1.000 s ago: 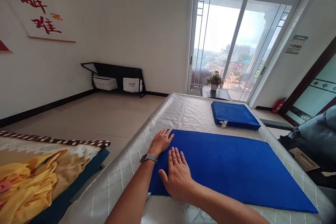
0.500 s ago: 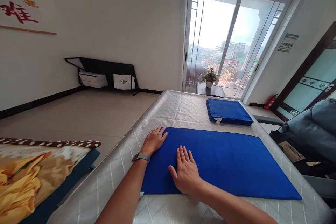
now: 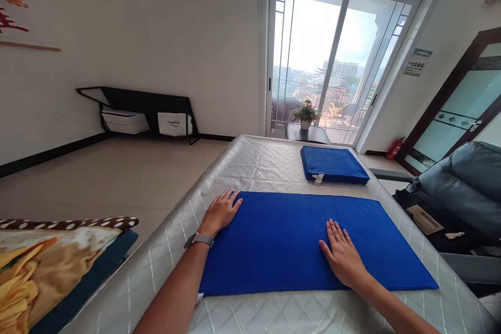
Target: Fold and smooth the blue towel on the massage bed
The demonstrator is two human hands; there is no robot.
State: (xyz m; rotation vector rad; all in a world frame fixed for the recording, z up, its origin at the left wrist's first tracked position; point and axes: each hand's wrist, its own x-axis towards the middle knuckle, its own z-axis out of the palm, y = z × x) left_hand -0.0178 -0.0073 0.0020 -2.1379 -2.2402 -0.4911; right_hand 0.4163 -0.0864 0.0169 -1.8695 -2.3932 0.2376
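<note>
A blue cloth, looking like a towel, lies spread flat across the silvery quilted table cover. On its far left corner rests my left hand, palm down with the fingers stretched out; a watch band circles that wrist. My right hand lies flat on the right part of the cloth, fingers extended. Neither hand grips anything. Beyond the cloth, toward the back right, sits a stack of folded blue cloths with a white tag at its near edge.
Left of the covered surface is a patterned bedspread. A dark padded chair stands close on the right. Past the far edge, a potted plant sits on a dark seat before the sliding glass door.
My right hand has slid to the right across the blue cloth. My left hand stays at the far left corner. The view has turned slightly right.
</note>
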